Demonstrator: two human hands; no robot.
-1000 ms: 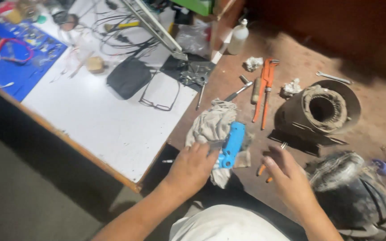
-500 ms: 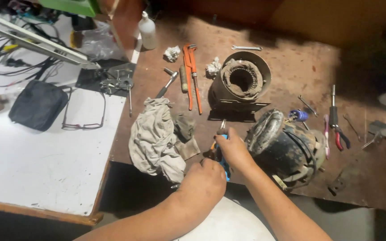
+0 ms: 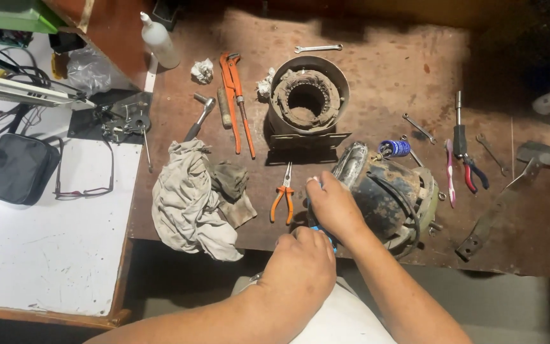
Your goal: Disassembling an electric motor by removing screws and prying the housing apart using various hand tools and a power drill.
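Note:
My left hand (image 3: 300,267) is closed in a fist at the bench's near edge. A blue tool (image 3: 327,238) shows only as a sliver between its knuckles and the heel of my right hand (image 3: 333,207). The right hand's fingers are curled over the same tool, and it rests against the end cover of a dirty electric motor (image 3: 394,196) lying on its side. Most of the blue tool is hidden by both hands. Small orange-handled pliers (image 3: 282,199) lie just left of my right hand.
A crumpled grey rag (image 3: 189,200) lies left of the pliers. A round motor housing (image 3: 307,99) stands behind, beside an orange pipe wrench (image 3: 235,102). Spanners, a screwdriver and pliers (image 3: 463,150) lie to the right. On the white table at left are glasses (image 3: 84,188) and a black pouch (image 3: 17,167).
The view has swung right, from the white table to the brown bench. Both hands carried the blue tool off the rag and over to the motor's end cover.

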